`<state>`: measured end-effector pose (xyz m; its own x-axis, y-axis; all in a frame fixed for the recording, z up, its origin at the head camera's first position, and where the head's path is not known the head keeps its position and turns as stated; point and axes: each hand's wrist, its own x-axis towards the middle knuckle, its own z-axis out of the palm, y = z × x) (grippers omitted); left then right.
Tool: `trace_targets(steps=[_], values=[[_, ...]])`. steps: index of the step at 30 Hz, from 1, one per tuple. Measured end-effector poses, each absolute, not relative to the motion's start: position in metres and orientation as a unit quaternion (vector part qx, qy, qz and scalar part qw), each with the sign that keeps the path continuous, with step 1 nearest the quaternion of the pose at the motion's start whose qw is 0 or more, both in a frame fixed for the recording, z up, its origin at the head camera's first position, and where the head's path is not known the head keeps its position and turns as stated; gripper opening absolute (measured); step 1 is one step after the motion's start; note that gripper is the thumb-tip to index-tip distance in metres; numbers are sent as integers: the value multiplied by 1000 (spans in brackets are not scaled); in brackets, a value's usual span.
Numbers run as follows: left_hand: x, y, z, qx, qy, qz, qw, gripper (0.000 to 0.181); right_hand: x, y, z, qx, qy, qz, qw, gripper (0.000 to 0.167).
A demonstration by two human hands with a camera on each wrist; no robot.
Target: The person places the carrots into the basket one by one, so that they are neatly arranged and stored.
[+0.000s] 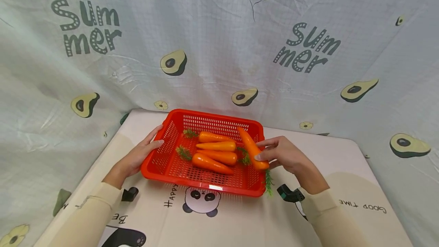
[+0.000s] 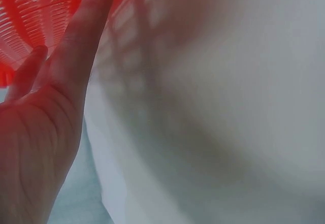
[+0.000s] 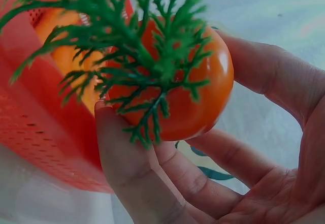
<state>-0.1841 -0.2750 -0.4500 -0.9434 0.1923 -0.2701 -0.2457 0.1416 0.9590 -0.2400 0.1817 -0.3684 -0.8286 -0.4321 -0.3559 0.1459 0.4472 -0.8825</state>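
A red plastic basket [image 1: 202, 186] with slotted walls stands on the table, holding several glossy orange carrots [image 1: 216, 146] with green tops. At its left end, my left hand [image 1: 138, 155] grips the rim, thumb over the top and fingers against the outer side. My right hand [image 1: 282, 153] holds another carrot [image 1: 252, 148] near its thick end, tilted above the basket's right side with its tip pointing inward. Feathery greens [image 3: 152, 56] of that carrot stick out past the rim. The right wrist view shows thumb and fingers around the orange end.
A pale table cover [image 1: 240, 224] carries a panda print and lettering. Behind the table hangs a light curtain [image 1: 212, 29] with avocado and "summer" prints. A dark strap-like device [image 1: 289, 193] sits at the right wrist.
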Motion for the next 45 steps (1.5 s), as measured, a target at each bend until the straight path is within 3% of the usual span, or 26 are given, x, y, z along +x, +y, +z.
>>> trace_targets(steps=[32,45], values=[[-186,-276,-451,-14,739,654,163,74,-259,108,-364,-167,834,-406,335,44],[-185,-275,-450,-22,740,651,168,75,-264,88,-380,-187,839,-362,361,35]])
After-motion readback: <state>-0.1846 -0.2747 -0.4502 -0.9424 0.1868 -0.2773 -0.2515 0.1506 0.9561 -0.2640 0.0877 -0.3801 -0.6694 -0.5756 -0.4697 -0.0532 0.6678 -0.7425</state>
